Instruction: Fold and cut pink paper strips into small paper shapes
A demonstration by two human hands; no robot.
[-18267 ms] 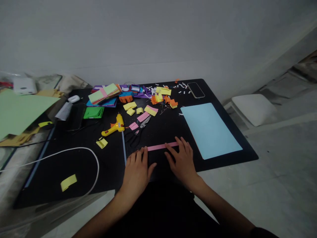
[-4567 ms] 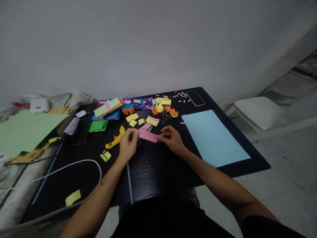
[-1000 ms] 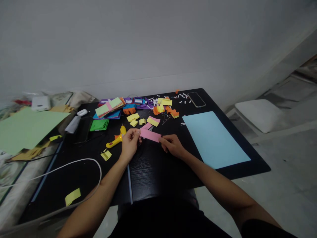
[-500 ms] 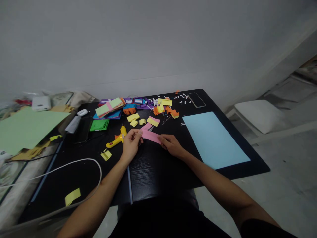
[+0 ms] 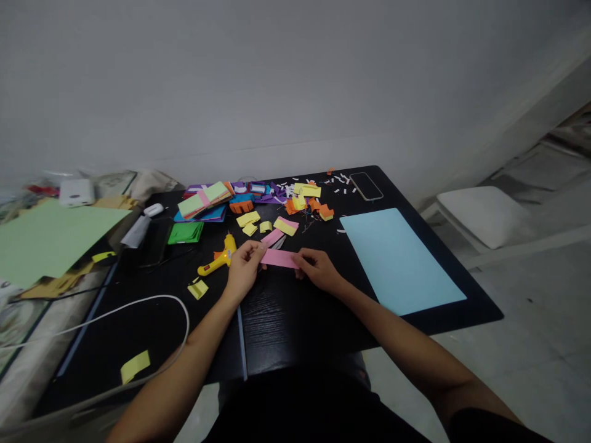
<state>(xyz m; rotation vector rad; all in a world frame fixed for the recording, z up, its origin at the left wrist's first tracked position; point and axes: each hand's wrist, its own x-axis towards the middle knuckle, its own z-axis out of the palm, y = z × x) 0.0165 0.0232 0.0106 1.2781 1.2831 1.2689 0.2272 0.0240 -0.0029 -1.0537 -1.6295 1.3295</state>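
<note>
A pink paper strip (image 5: pixel 279 258) is stretched between my two hands, low over the black table. My left hand (image 5: pixel 244 266) pinches its left end, and my right hand (image 5: pixel 316 268) pinches the right end. Just behind the strip lie scissors (image 5: pixel 279 242), partly hidden, beside another pink paper piece (image 5: pixel 271 237). To the left of my left hand rests a yellow glue gun (image 5: pixel 218 257). Beyond my hands are small yellow paper pieces (image 5: pixel 249 218) and a yellow and pink piece (image 5: pixel 286 226).
A light blue sheet (image 5: pixel 401 261) lies to the right, with a phone (image 5: pixel 366 186) behind it. Bundled paper strips (image 5: pixel 205 200) and green folded paper (image 5: pixel 185 233) sit back left. A white cable (image 5: pixel 184 307) loops over my left forearm. A white stool (image 5: pixel 480 215) stands at right.
The pink strip has turned from slanting down rightward to nearly level. My hands have shifted only slightly, and both keep their hold.
</note>
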